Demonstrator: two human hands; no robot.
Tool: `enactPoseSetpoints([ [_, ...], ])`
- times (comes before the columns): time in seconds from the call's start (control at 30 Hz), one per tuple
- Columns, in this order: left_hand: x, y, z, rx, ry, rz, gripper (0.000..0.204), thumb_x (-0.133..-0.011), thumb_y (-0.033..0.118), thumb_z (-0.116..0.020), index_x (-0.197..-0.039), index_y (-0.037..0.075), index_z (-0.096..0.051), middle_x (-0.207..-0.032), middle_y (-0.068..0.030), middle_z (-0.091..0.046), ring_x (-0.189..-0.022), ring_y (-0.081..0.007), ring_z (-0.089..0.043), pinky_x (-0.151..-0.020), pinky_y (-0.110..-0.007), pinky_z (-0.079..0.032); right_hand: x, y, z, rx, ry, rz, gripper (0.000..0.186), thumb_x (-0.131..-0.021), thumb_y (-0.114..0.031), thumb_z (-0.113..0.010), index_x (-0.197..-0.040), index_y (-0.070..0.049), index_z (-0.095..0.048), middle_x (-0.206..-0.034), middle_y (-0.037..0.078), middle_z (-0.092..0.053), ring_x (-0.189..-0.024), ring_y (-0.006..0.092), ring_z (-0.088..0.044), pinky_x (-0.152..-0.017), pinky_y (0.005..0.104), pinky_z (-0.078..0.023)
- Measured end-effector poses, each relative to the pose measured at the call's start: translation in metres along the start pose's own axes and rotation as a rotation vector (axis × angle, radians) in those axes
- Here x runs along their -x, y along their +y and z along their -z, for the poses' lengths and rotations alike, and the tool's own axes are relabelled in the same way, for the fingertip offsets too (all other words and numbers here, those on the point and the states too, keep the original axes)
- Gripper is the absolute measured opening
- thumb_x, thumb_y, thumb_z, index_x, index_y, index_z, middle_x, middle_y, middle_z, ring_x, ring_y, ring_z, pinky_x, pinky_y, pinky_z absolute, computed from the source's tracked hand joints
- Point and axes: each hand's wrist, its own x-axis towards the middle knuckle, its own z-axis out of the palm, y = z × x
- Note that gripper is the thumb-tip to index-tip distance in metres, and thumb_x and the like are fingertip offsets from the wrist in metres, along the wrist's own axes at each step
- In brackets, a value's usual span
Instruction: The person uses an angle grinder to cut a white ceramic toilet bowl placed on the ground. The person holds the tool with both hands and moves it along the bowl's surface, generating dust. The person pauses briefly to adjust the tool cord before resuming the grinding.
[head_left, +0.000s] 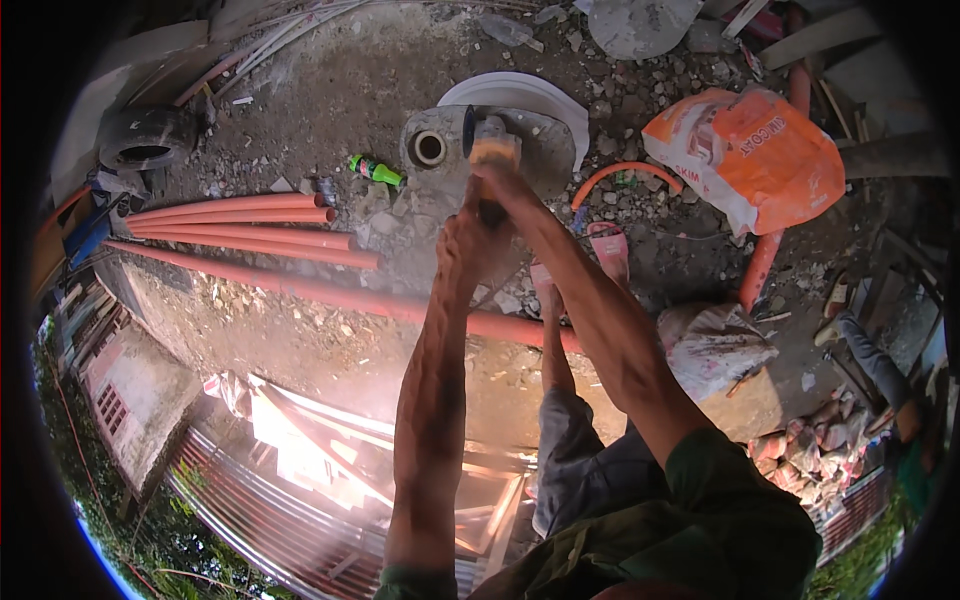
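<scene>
Gripping the grinder (492,150) with both fists closed, left hand (470,245) rear, right hand (500,180) forward: keep its disc square to the concrete block (440,190), clear of the pipe opening (429,148).

Dark green rolled-up sleeves (700,470), grey trousers (575,470), pink sandals (610,250)

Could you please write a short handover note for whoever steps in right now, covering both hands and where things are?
Left hand: wrapped around the rear handle of the orange power tool.
Right hand: gripping the tool nearer its head.
The tool's head rests on the grey concrete block, beside the round pipe opening.
Orange pipes lie left; an orange sack lies right.
Done: tool in position. How far the work on the block has got cannot be told.
</scene>
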Motion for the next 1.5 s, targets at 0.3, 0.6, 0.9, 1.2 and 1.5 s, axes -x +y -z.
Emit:
enactPoseSetpoints([
  [0.3, -0.007, 0.008, 0.005, 0.025, 0.021, -0.027, 0.083, -0.08, 0.029, -0.071, -0.152, 0.009, -0.035, -0.099, -0.0274, -0.07, -0.1, -0.046, -0.067, -0.086, -0.05, -0.053, -0.007, -0.011, 0.002, 0.027, -0.044, 0.0, 0.052, -0.091, -0.042, -0.058, -0.128, -0.006, -0.056, -0.118, 0.011, -0.06, -0.109, 0.0218, -0.057, -0.094, 0.0368, -0.043],
  [0.6, -0.005, 0.013, 0.019, 0.025, 0.019, -0.03, 0.085, -0.078, 0.031, -0.07, -0.152, 0.007, -0.036, -0.101, -0.0296, -0.07, -0.102, -0.046, -0.067, -0.088, -0.05, -0.053, -0.016, -0.008, -0.002, -0.127, -0.102, -0.028, 0.043, -0.09, -0.042, -0.062, -0.117, -0.009, -0.059, -0.103, 0.006, -0.063, -0.093, 0.017, -0.061, -0.079, 0.0346, -0.049],
  [0.9, 0.025, -0.016, -0.006, -0.028, -0.047, 0.107, 0.083, -0.079, 0.034, -0.07, -0.152, 0.012, -0.036, -0.103, -0.0273, -0.07, -0.102, -0.0468, -0.066, -0.089, -0.052, -0.052, 0.01, 0.048, -0.002, -0.065, -0.035, 0.06, 0.046, -0.086, -0.043, -0.069, -0.116, -0.01, -0.061, -0.1, 0.005, -0.063, -0.087, 0.0169, -0.061, -0.077, 0.0338, -0.05],
  [1.2, 0.07, -0.022, -0.012, -0.04, -0.15, 0.033, 0.081, -0.08, 0.036, -0.07, -0.151, 0.016, -0.037, -0.101, -0.0251, -0.071, -0.101, -0.0469, -0.066, -0.087, -0.053, -0.052, 0.029, 0.108, 0.009, -0.12, -0.014, -0.133, 0.046, -0.087, -0.045, -0.067, -0.114, -0.009, -0.061, -0.099, 0.006, -0.064, -0.092, 0.0172, -0.063, -0.079, 0.0354, -0.05],
  [1.5, 0.121, -0.03, -0.036, -0.046, -0.121, 0.059, 0.072, -0.084, 0.034, -0.068, -0.149, 0.021, -0.039, -0.099, -0.0253, -0.071, -0.097, -0.0479, -0.066, -0.082, -0.056, -0.052, 0.07, 0.14, 0.019, -0.013, -0.004, -0.121, 0.049, -0.085, -0.041, -0.071, -0.12, -0.011, -0.054, -0.103, 0.005, -0.056, -0.093, 0.0176, -0.056, -0.081, 0.0358, -0.047],
])
